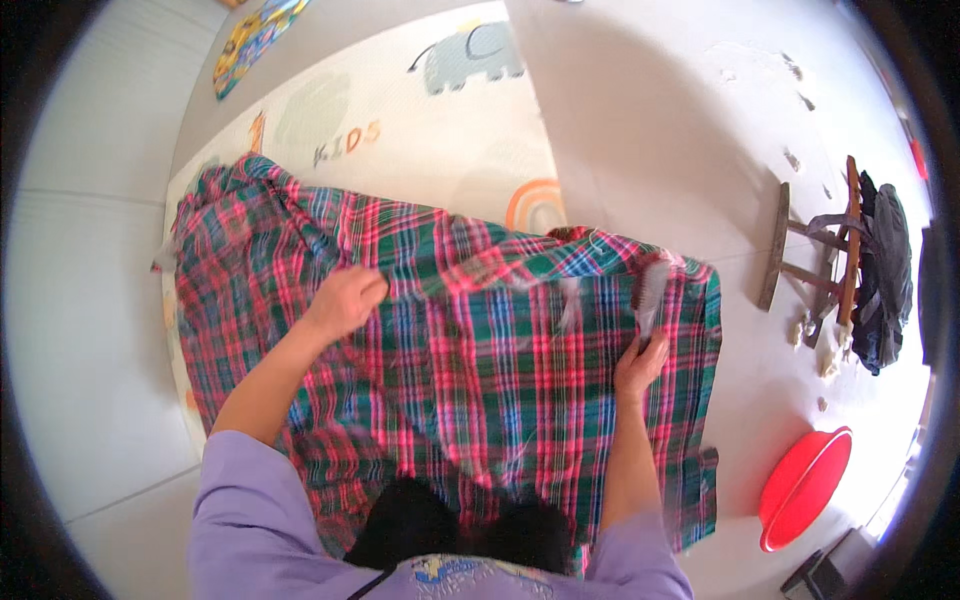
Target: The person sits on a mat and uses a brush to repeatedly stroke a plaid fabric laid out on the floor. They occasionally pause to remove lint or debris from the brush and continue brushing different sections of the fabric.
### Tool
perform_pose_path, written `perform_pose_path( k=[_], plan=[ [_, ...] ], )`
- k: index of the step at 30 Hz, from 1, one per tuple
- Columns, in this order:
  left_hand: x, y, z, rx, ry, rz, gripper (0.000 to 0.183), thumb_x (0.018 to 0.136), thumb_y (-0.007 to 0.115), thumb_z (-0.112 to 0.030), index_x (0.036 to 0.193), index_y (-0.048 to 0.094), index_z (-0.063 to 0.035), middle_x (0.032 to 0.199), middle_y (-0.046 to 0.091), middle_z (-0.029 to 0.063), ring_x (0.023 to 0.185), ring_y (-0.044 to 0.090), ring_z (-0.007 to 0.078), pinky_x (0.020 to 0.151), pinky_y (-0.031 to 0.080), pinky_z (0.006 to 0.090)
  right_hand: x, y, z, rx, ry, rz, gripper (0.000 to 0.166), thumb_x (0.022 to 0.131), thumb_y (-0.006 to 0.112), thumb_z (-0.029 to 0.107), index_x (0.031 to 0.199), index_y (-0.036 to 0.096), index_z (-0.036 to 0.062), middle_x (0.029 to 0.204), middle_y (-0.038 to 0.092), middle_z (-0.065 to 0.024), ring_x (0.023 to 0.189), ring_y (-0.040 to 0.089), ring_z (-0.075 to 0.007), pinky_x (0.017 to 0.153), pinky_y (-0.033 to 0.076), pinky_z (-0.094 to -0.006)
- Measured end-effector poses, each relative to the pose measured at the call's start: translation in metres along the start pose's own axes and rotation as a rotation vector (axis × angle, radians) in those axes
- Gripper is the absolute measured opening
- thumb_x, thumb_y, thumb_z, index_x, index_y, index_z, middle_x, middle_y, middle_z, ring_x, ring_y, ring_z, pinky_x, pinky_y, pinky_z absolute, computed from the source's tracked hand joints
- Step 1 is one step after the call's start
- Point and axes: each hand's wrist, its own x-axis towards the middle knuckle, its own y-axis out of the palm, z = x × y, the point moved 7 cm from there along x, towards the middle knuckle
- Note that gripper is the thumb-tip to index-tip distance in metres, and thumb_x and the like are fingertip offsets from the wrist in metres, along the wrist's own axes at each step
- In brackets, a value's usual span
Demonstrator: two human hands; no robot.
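Note:
A large plaid cloth [495, 375] in green, red, pink and blue lies spread before me, its far edge folded and rumpled. My left hand [347, 301] is closed on a raised fold left of the middle. In my right hand [643, 365] is the handle of a grey brush [651, 294], blurred, with dark bristles turned to the left. The brush head is over the cloth near its far right corner; whether it touches is unclear. A pale tuft of fluff [570, 304] shows on the cloth left of the brush. Both knees [409, 521] are at the near edge.
Beneath the cloth is a cream play mat [420, 161] with animal prints and writing. To the right stand a wooden stool or rack [814, 251] with dark fabric [885, 277] and a tilted red plastic basin [802, 487]. White tufts [829, 360] lie on the floor. A colourful printed item [251, 49] lies far left.

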Motion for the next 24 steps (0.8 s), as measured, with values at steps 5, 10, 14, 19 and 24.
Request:
perform_pose_path(
  k=[5,10,14,19,24],
  plan=[
    [-0.162,0.029,-0.085,-0.135,-0.089,0.685,0.029,0.068,0.059,-0.01,0.097,0.055,-0.0075,0.098,0.055,0.0076,0.095,0.054,0.0256,0.072,0.049,0.0362,-0.061,-0.095,0.025,0.365,0.132,-0.159,0.013,0.091,0.049,0.006,0.103,0.051,0.0026,0.088,0.051,-0.0047,0.078,0.048,-0.0131,0.067,0.041,-0.0243],
    [-0.208,0.051,-0.086,-0.285,-0.269,0.941,0.013,0.075,0.058,-0.017,0.083,0.058,-0.0065,0.092,0.06,0.011,0.087,0.059,0.029,0.069,0.049,0.0412,-0.058,-0.174,0.062,0.581,0.349,0.023,0.025,0.089,0.05,0.003,0.113,0.051,-0.0018,0.088,0.055,-0.0032,0.065,0.045,-0.0054,0.056,0.039,-0.018],
    [-0.089,-0.007,-0.01,-0.329,-0.469,-0.04,0.016,0.085,0.054,-0.019,0.094,0.056,-0.0052,0.093,0.059,0.0119,0.087,0.058,0.0293,0.075,0.048,0.0399,-0.007,-0.117,0.103,0.447,0.256,0.344,0.036,0.082,0.062,0.005,0.116,0.055,-0.0003,0.105,0.06,-0.0118,0.085,0.057,-0.0154,0.074,0.047,-0.0276],
    [-0.033,0.044,0.074,-0.052,-0.606,0.198,0.036,0.085,0.055,-0.027,0.115,0.055,-0.0047,0.116,0.057,0.0141,0.105,0.055,0.0308,0.088,0.045,0.0409,0.007,0.013,0.175,0.28,0.183,0.704,0.046,0.08,0.06,0.037,0.108,0.058,-0.0002,0.098,0.061,-0.022,0.091,0.058,-0.0369,0.079,0.045,-0.0412],
    [-0.101,0.081,0.097,0.086,-0.846,1.041,0.055,0.076,0.063,-0.046,0.115,0.057,-0.0074,0.111,0.06,0.0144,0.102,0.058,0.0311,0.084,0.047,0.0426,-0.019,0.049,0.198,0.043,0.063,0.874,0.045,0.077,0.062,0.037,0.1,0.059,-0.0013,0.091,0.061,-0.0235,0.087,0.057,-0.0405,0.078,0.045,-0.0452]
  ],
)
